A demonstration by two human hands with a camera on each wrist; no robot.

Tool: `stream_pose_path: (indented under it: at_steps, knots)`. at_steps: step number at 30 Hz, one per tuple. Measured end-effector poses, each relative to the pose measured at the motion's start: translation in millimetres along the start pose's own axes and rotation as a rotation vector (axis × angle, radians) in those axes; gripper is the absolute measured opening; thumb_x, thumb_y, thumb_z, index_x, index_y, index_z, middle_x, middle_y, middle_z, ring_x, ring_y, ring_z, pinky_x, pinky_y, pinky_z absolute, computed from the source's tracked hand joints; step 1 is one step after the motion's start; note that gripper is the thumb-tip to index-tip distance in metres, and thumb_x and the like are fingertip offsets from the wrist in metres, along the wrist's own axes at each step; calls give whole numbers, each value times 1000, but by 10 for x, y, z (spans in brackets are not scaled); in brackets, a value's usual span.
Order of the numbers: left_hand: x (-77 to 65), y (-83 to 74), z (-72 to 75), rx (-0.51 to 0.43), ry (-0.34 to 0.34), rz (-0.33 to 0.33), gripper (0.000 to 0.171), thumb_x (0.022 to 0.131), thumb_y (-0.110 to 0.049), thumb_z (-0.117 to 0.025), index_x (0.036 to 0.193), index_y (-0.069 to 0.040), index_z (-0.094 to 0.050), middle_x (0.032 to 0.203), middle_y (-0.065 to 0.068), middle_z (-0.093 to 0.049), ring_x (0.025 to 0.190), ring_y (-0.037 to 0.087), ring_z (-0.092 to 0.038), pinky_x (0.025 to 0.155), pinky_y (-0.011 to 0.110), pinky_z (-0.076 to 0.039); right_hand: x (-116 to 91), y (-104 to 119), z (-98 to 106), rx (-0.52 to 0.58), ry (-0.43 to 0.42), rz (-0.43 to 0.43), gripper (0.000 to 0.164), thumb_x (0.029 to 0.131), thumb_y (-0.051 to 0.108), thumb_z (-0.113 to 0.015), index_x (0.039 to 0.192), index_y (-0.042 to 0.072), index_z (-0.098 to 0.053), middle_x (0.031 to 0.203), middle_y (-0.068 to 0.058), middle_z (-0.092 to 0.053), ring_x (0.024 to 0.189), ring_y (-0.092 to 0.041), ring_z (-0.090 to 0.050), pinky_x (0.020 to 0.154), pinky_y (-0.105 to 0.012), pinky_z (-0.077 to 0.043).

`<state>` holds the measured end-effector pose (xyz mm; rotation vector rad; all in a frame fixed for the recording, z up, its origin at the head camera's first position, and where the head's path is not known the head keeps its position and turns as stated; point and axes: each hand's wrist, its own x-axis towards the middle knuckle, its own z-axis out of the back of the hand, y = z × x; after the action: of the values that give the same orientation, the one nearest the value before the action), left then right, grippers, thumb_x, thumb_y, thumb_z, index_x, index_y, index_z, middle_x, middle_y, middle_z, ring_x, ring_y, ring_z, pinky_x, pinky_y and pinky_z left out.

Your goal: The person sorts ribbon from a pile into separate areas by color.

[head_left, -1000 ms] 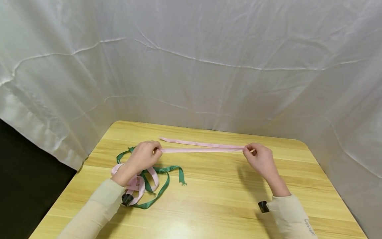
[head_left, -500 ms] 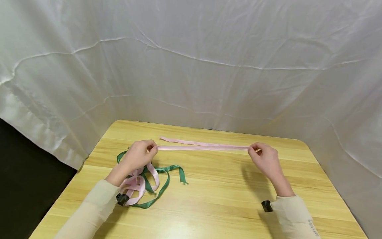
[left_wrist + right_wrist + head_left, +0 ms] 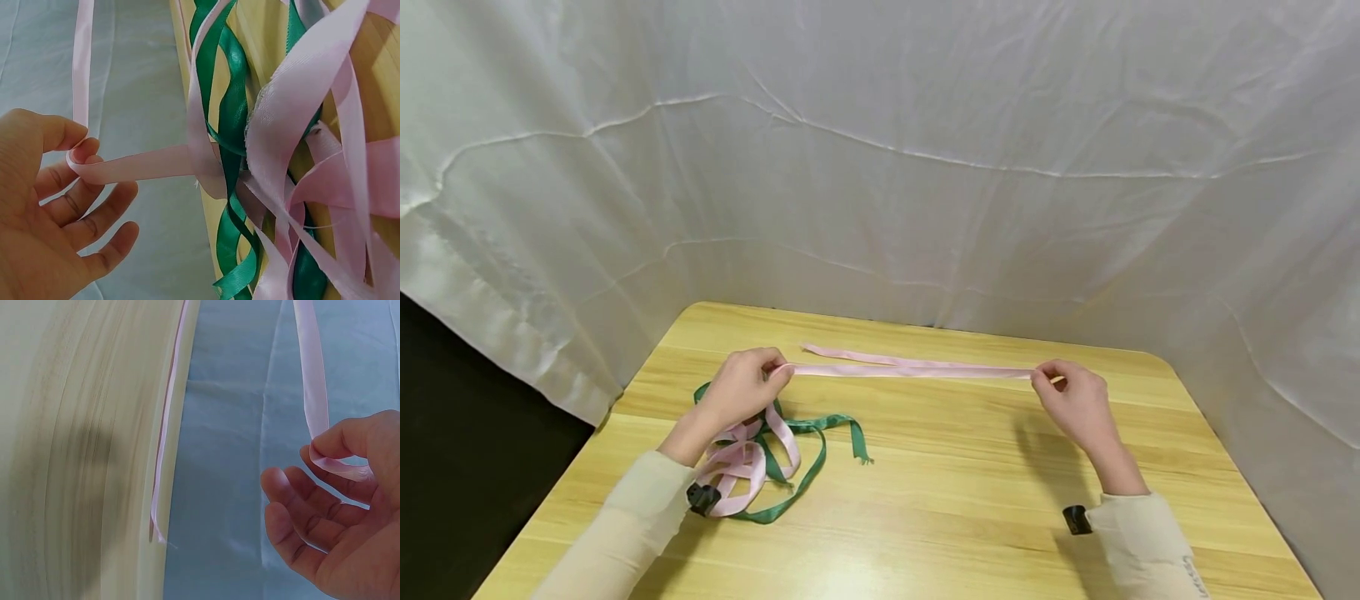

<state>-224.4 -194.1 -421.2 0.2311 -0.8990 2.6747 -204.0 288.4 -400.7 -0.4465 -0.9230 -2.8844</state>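
Note:
A pink ribbon (image 3: 917,372) is drawn out nearly straight between my two hands, above the far part of the table. My left hand (image 3: 745,387) pinches it between thumb and forefinger, with the other fingers loosely bent in the left wrist view. From that pinch the ribbon (image 3: 134,167) runs back to a tangle of pink ribbon (image 3: 294,112) and green ribbon (image 3: 232,119). My right hand (image 3: 1075,404) pinches the stretched ribbon with thumb and forefinger, and in the right wrist view a short part (image 3: 340,467) bends towards the palm.
Behind the stretched length, a pink strip (image 3: 850,355) lies along the table's far edge; its frayed end (image 3: 159,537) shows in the right wrist view. Loose green ribbon (image 3: 808,475) lies below my left hand. White curtains (image 3: 925,167) surround the wooden table (image 3: 940,517).
My hands have moved apart, the left one leftwards and the right one rightwards, so the ribbon between them is longer. The far strip and the green ribbon tail have hardly moved.

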Motion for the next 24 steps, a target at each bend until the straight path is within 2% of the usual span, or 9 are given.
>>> stream_pose_path:
  at_steps: [9,15,24]
  knots:
    - [-7,20,56,-34,2,10,15,103,-24,-67,93,-13,-70,80,1,-64,62,14,-49,66,32,-43,-12,-64,59,-9,-23,13,29,105,24,-59,111,1,-76,105,-19,-76,80,-20,-68,63,-27,-49]
    - [-2,35,100,-53,-7,28,15,103,-24,-68,95,-11,-70,74,2,-57,59,15,-45,60,30,-39,-5,-116,108,-16,-45,15,29,105,23,-59,110,0,-76,104,-20,-76,79,-20,-68,61,-27,-49]
    - [6,86,142,-65,-16,28,17,102,-26,-68,93,-12,-72,65,0,-48,56,14,-40,57,28,-34,11,-208,190,-28,-54,-19,32,106,26,-58,113,-1,-75,105,-22,-75,83,-26,-69,61,-28,-50]
